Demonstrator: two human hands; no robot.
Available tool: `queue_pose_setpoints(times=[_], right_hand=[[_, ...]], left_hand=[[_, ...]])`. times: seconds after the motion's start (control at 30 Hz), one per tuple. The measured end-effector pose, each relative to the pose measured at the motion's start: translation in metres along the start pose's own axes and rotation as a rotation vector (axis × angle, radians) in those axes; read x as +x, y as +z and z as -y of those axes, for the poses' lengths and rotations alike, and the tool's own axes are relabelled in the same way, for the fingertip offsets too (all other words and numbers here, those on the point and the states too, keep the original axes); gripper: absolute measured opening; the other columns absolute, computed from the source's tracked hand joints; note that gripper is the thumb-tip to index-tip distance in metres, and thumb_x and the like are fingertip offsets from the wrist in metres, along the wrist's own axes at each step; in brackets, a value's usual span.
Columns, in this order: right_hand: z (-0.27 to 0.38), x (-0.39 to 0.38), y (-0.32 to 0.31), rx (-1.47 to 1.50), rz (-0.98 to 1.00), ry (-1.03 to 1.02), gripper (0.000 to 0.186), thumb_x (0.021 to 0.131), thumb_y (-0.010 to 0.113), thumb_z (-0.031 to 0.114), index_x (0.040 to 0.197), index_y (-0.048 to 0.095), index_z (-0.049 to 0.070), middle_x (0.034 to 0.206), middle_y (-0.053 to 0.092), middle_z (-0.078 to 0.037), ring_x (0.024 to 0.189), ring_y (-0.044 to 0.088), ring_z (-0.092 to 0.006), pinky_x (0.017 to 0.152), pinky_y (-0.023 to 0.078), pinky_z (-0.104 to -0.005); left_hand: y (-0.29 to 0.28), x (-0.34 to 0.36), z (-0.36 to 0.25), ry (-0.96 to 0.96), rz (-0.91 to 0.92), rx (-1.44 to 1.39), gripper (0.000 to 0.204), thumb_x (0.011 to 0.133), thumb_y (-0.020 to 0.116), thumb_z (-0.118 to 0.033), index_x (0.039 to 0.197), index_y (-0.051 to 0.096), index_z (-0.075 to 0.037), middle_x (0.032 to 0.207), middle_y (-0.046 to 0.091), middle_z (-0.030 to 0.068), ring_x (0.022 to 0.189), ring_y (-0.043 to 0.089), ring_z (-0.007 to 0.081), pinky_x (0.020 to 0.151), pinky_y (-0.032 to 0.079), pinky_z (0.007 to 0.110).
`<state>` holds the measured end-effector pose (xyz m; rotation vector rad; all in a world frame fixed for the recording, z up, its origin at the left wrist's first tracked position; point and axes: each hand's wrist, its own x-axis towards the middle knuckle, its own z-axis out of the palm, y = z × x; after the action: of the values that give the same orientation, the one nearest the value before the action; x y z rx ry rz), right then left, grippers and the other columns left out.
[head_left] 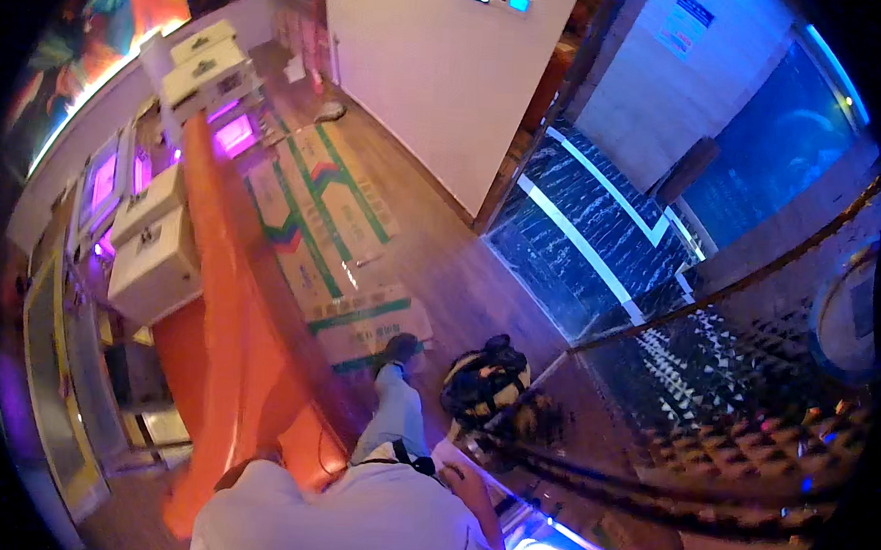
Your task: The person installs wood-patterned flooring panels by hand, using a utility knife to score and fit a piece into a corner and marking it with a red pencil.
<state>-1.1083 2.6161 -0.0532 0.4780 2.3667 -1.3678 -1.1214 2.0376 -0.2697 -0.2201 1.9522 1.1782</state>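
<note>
My right hand (463, 480) is low in the middle, beside my light trouser leg (395, 416); its fingers are dim and smeared, so I cannot tell whether they hold anything. My left hand does not show; only a bit of bare arm (233, 474) appears at the white sleeve (263, 508). Close by on the left runs a long orange-red sheet or panel (235, 364). Just ahead of my right hand sits a dark, rounded thing with straps and tan patches (490, 380), whose kind I cannot make out.
White boxes with dark clasps (156, 267) stand along the left, near pink-lit panels (235, 133). Green-striped sheets (336, 197) cover part of the wooden floor. A pale wall (429, 78) rises ahead. A black marbled floor (580, 232) with white bands lies right, past a doorway.
</note>
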Motion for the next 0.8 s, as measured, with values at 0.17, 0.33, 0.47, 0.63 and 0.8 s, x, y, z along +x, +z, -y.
queue_pose_setpoints(times=[0.17,0.33,0.47,0.63,0.8], right_hand=[[0.021,0.096,-0.016,0.695,-0.103,0.366,0.036,0.096,0.060,0.028,0.116,0.069,-0.001,0.108,0.072,-0.016,0.097,0.070,-0.0291,0.083,0.056,-0.0381],[0.043,0.221,-0.088,0.270,-0.312,0.205,0.028,0.097,0.057,0.024,0.108,0.068,0.001,0.102,0.070,-0.015,0.091,0.068,-0.0277,0.078,0.055,-0.0378],[0.057,0.285,-0.136,-0.313,-0.582,-0.141,0.024,0.098,0.055,0.022,0.102,0.067,0.002,0.096,0.069,-0.014,0.086,0.068,-0.0266,0.074,0.055,-0.0376],[0.110,0.377,-0.174,-1.571,-1.612,-0.102,0.021,0.098,0.053,0.019,0.096,0.067,0.003,0.091,0.068,-0.013,0.082,0.067,-0.0255,0.069,0.054,-0.0374],[0.263,0.426,-0.283,-2.441,-1.710,0.737,0.028,0.098,0.051,0.018,0.075,0.064,0.008,0.073,0.061,-0.007,0.065,0.060,-0.0212,0.057,0.052,-0.0349]], left_hand=[[-0.120,0.071,-0.184,-0.032,0.198,-0.048,0.025,0.091,0.057,-0.033,0.092,0.068,-0.010,0.077,0.069,0.0090,0.065,0.065,0.0263,0.057,0.049,0.044],[-0.196,0.230,-0.388,0.248,0.314,-0.126,0.024,0.090,0.057,-0.031,0.091,0.070,-0.012,0.077,0.069,0.0066,0.065,0.065,0.0245,0.057,0.049,0.042],[-0.183,0.363,-0.483,0.232,0.204,0.213,0.023,0.089,0.059,-0.031,0.095,0.073,-0.013,0.081,0.071,0.0060,0.071,0.067,0.0254,0.063,0.051,0.042],[-0.146,0.524,-0.428,0.418,0.209,0.804,0.030,0.087,0.064,-0.034,0.106,0.074,-0.013,0.096,0.074,0.0117,0.082,0.069,0.0322,0.075,0.054,0.045],[-0.025,0.535,-0.536,0.285,0.364,0.672,0.032,0.089,0.064,-0.033,0.109,0.072,-0.010,0.099,0.073,0.0155,0.086,0.070,0.0340,0.079,0.054,0.046]])
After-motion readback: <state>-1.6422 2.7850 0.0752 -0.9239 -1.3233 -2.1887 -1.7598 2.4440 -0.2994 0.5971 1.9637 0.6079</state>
